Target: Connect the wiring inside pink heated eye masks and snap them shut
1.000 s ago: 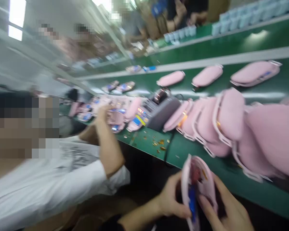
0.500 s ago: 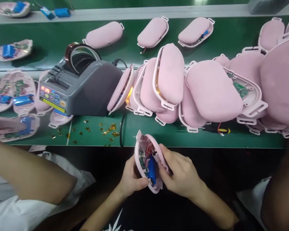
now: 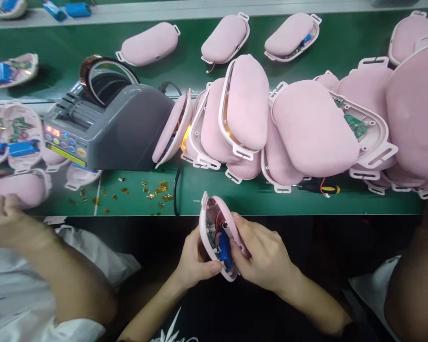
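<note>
Below the green bench (image 3: 257, 202), at 6 o'clock, left hand (image 3: 194, 261) and right hand (image 3: 260, 251) pinch an open pink shell (image 3: 214, 232); its exposed red wires (image 3: 219, 219) and blue battery (image 3: 224, 251) risk snagging under the fingers.

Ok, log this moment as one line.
left hand: holds pink shell | right hand: on same shell, blue battery inside | behind: tape dispenser, pink shells

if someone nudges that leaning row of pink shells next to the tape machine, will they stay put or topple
Probably topple: the pink oval shell halves stand on edge, leaning on one another and on the grey tape dispenser, so one push could slide the row. They look like thin moulded plastic, likely light and stiff. Some show circuit boards and a loose wire, which may snag.
</note>
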`<state>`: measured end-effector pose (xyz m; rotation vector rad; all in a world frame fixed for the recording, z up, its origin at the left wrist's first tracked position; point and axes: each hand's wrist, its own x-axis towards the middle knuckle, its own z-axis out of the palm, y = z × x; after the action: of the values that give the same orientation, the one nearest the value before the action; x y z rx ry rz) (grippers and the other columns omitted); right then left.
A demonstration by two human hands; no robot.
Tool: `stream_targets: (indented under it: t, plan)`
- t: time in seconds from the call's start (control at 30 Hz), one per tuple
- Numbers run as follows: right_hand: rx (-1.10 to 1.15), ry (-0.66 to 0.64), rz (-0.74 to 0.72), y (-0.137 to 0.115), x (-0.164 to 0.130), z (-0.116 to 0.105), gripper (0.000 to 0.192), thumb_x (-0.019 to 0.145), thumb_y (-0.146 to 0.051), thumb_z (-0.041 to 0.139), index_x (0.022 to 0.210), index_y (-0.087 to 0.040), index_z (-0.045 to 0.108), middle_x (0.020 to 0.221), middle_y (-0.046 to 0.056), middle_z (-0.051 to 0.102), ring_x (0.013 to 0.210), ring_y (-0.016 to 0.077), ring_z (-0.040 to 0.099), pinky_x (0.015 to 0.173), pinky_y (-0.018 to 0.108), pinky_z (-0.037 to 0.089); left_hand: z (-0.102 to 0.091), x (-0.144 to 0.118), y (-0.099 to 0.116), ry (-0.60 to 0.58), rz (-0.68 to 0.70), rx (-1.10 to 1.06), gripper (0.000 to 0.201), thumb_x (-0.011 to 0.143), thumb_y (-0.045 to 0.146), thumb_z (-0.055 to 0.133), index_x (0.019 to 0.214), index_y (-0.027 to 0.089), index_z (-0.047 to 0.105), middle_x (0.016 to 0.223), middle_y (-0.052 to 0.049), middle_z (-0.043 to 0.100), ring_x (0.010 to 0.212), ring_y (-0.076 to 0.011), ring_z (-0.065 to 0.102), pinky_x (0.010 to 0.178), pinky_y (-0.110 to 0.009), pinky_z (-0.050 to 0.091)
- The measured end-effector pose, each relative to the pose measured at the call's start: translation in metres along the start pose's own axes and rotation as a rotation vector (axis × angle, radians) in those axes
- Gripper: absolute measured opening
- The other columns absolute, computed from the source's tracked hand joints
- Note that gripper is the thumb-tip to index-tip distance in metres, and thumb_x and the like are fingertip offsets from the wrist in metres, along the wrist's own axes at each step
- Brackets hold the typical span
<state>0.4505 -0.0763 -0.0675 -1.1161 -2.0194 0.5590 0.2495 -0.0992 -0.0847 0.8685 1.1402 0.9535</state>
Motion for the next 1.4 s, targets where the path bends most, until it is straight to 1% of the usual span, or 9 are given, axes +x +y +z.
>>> stream_targets:
  t: [0.2, 0.37, 0.6, 0.7, 0.8, 0.93, 1.23, 1.33, 1.4]
  plan:
    - [0.052, -0.006, 0.02, 0.003, 0.001, 0.0, 0.071, 0.103, -0.021, 0.062, 0.17, -0.012, 0.038, 0.126, 0.016, 0.083, 0.101, 0.027, 0.086, 0.084, 0.036, 0.074, -0.002, 0.001, 0.0, -0.025, -0.001, 0.025, 0.084, 0.066, 0.07, 0.097, 0.121, 0.012, 0.074, 0.093, -0.012, 0.083, 0.077, -0.0288, 0.078, 0.07, -0.037, 0.066]
    - [-0.044, -0.009, 0.053, -0.002, 0.016, -0.01, 0.06, 0.103, -0.021, 0.061, 0.161, -0.017, 0.049, 0.145, 0.016, 0.075, 0.112, 0.0267, 0.082, 0.085, 0.035, 0.073, 0.005, 0.002, 0.001, -0.023, 0.073, 0.092, 0.083, 0.066, 0.068, 0.097, 0.123, 0.013, 0.074, 0.103, -0.013, 0.082, 0.086, -0.0302, 0.078, 0.079, -0.039, 0.066]
    - [-0.276, -0.141, 0.004, -0.01, 0.038, -0.017, 0.034, 0.099, -0.014, 0.058, 0.128, -0.016, 0.074, 0.152, 0.012, 0.071, 0.102, 0.0244, 0.078, 0.053, 0.029, 0.062, 0.009, -0.001, -0.003, 0.028, 0.104, 0.185, 0.076, 0.062, 0.061, 0.099, 0.117, 0.016, 0.074, 0.116, -0.014, 0.081, 0.107, -0.0398, 0.077, 0.1, -0.052, 0.065]
    - [-0.217, -0.191, -0.038, -0.008, 0.035, -0.017, 0.028, 0.1, -0.014, 0.057, 0.122, -0.017, 0.075, 0.155, 0.013, 0.069, 0.106, 0.0242, 0.079, 0.063, 0.029, 0.068, 0.007, -0.002, -0.003, 0.031, 0.101, 0.167, 0.075, 0.061, 0.061, 0.1, 0.115, 0.016, 0.075, 0.116, -0.015, 0.081, 0.108, -0.0409, 0.078, 0.1, -0.053, 0.065]
    - [-0.02, -0.188, -0.035, -0.002, 0.03, -0.02, 0.041, 0.104, -0.017, 0.057, 0.145, -0.016, 0.064, 0.162, 0.018, 0.062, 0.131, 0.0278, 0.076, 0.094, 0.035, 0.072, 0.003, -0.001, -0.002, 0.017, 0.099, 0.148, 0.077, 0.063, 0.065, 0.098, 0.116, 0.014, 0.075, 0.113, -0.017, 0.083, 0.102, -0.0396, 0.08, 0.093, -0.05, 0.068]
    - [0.24, -0.14, -0.035, 0.006, 0.024, -0.024, 0.059, 0.109, -0.019, 0.055, 0.165, -0.009, 0.041, 0.161, 0.019, 0.063, 0.157, 0.0225, 0.056, 0.127, 0.036, 0.054, -0.001, 0.0, 0.0, -0.03, 0.123, 0.158, 0.082, 0.067, 0.068, 0.096, 0.121, 0.01, 0.076, 0.096, -0.013, 0.083, 0.078, -0.0301, 0.08, 0.072, -0.038, 0.068]
    - [0.341, -0.195, -0.014, 0.01, 0.018, -0.021, 0.07, 0.11, -0.026, 0.06, 0.173, -0.013, 0.032, 0.169, 0.021, 0.054, 0.164, 0.024, 0.045, 0.133, 0.04, 0.046, 0.0, 0.004, -0.007, -0.035, 0.164, 0.213, 0.077, 0.071, 0.065, 0.096, 0.128, 0.017, 0.074, 0.108, -0.01, 0.082, 0.094, -0.0312, 0.079, 0.087, -0.041, 0.068]
    - [0.428, -0.234, 0.021, 0.014, 0.011, -0.025, 0.064, 0.109, -0.027, 0.062, 0.17, -0.019, 0.042, 0.171, 0.017, 0.052, 0.16, 0.0262, 0.051, 0.129, 0.042, 0.051, 0.007, 0.004, -0.01, -0.103, 0.169, 0.12, 0.089, 0.073, 0.071, 0.093, 0.141, 0.019, 0.069, 0.106, -0.008, 0.081, 0.087, -0.0282, 0.078, 0.083, -0.04, 0.067]
    - [0.483, -0.234, 0.11, 0.02, 0.002, -0.027, 0.054, 0.11, -0.028, 0.062, 0.163, -0.027, 0.053, 0.167, 0.012, 0.059, 0.152, 0.0253, 0.061, 0.117, 0.036, 0.062, 0.007, 0.009, -0.005, -0.175, 0.208, 0.134, 0.103, 0.075, 0.085, 0.082, 0.15, 0.017, 0.063, 0.115, -0.013, 0.08, 0.094, -0.0327, 0.079, 0.087, -0.045, 0.068]
